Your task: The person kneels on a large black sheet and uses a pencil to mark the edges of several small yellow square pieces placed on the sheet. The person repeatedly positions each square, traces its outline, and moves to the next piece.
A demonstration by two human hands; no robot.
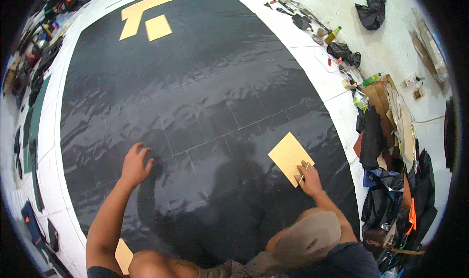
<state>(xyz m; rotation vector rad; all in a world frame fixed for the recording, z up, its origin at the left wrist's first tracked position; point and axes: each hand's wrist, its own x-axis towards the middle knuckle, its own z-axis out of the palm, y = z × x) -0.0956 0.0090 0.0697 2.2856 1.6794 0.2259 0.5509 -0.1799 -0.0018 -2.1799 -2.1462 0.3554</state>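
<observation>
A large glossy black sheet (205, 92) covers the floor in front of me. My left hand (135, 164) rests flat on it with fingers spread, holding nothing. My right hand (308, 179) is shut on a thin light stick-like tool, its tip touching the near corner of a tan rectangular card (288, 154) that lies on the black sheet. At the sheet's far end lie tan pieces: an angled strip (139, 13) and a small rectangle (158, 27). My knee (312, 231) shows below the right hand.
White floor (337, 90) borders the sheet. Bottles, dark bags, cardboard and cloth clutter the right side (381, 131). Tools and dark items line the left edge (34, 63). Another tan piece (123, 256) lies near my left arm.
</observation>
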